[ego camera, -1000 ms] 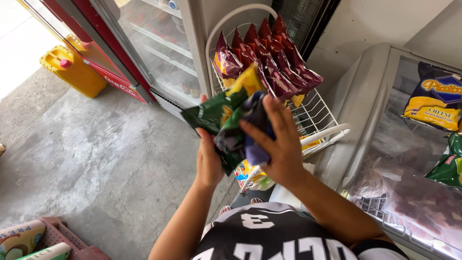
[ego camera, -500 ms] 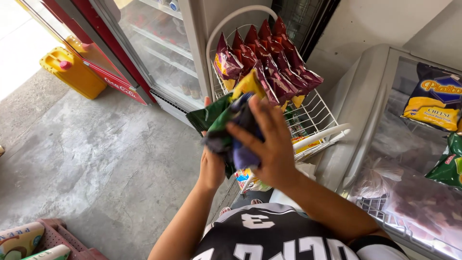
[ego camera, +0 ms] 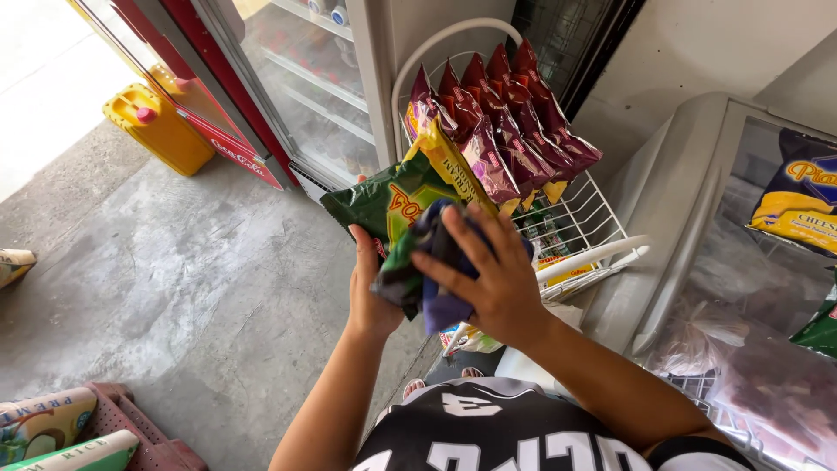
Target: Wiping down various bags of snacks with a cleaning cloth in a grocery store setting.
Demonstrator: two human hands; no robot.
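Your left hand [ego camera: 370, 292] grips the green foil snack packets [ego camera: 392, 202]; your right hand [ego camera: 488, 279] presses a dark blue-purple cloth [ego camera: 432, 275] against them. Squeezing harder risks crushing them or slipping one onto the grey concrete floor [ego camera: 192, 279].

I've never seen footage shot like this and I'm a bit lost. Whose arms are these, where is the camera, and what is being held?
The camera sits on a person's head and looks down, so the two bare arms rising from the bottom are that person's own, above their black and white shirt. There is only this one view.

The left hand holds a green snack bag from below. The right hand presses a dark blue cloth against the bag's front, fingers spread over it.

Just behind stands a white wire rack with a row of maroon snack bags. To the left is a glass-door drinks cooler, with a yellow jug on the concrete floor. To the right is a chest freezer with more snack bags lying on its glass lid.
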